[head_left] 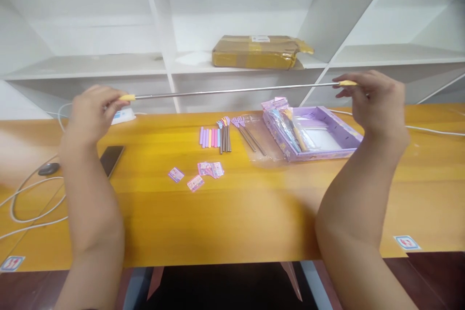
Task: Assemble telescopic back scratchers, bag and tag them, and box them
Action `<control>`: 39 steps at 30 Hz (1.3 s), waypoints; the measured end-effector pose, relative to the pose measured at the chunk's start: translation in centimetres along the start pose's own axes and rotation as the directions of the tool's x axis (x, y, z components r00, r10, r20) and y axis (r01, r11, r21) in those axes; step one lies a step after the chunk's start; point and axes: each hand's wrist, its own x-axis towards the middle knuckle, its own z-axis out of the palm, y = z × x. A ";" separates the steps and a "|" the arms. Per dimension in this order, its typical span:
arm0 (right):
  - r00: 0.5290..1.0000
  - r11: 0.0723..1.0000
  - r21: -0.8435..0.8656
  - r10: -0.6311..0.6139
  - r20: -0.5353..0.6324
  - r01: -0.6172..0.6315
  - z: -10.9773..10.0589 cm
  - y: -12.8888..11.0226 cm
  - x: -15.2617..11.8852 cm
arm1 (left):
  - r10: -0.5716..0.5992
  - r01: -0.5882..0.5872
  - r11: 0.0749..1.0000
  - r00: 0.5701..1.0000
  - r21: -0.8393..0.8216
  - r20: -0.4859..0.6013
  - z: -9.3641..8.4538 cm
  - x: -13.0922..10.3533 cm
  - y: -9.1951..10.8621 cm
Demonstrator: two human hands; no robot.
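Observation:
Stretched nearly level between my two raised hands is a telescopic back scratcher (236,90), a thin silver rod with yellow ends. My left hand (92,111) pinches the yellow end on the left. At the other end, my right hand (378,99) closes around the other yellow piece, partly covering it. Below on the table lie several small back scratchers (224,136) with coloured hand-shaped heads. Beside them is a row of coloured handle sleeves (209,137). Two purple-headed scratchers (249,134) rest on clear plastic film. Small printed cards (210,169) are spread nearer to me.
A purple tray (341,128) holds bagged scratchers (290,128) at the table's back right. A phone (112,159), a mouse (49,169) and white cables (22,220) lie at left. On the white shelf behind sits a taped cardboard box (254,53).

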 end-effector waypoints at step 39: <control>0.985 0.983 -0.090 0.165 0.048 -0.161 1.7 0.0 0.6 | 0.067 -0.067 0.998 0.998 0.004 -0.022 0.5 -0.5 0.8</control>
